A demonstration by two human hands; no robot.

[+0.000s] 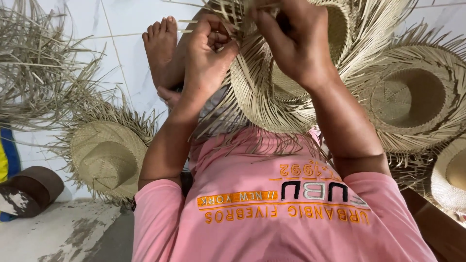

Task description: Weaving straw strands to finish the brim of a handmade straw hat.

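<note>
Straw hat (pixel 272 92): half-woven, it sat in my lap under both hands, its brim edge just below my fingertips and its crown beyond them.
Left hand (pixel 206 58): my fingers were curled together, pinched on loose strands at the brim's near edge.
Right hand (pixel 291 39): my fingers were bent down and closed on strands at the top of the brim, just across from the left fingers.
Doing it well: I judged that keeping each strand flat and pulled snug before crossing the next would hold the weave tight.
Material: pale, dry, flat strips, stiff and fraying into a spiky fringe.
Around: another finished-looking hat (pixel 107 155) lay well left of my fingers, a third hat (pixel 412 102) to their right, on white tiled floor (pixel 121 58).
</note>
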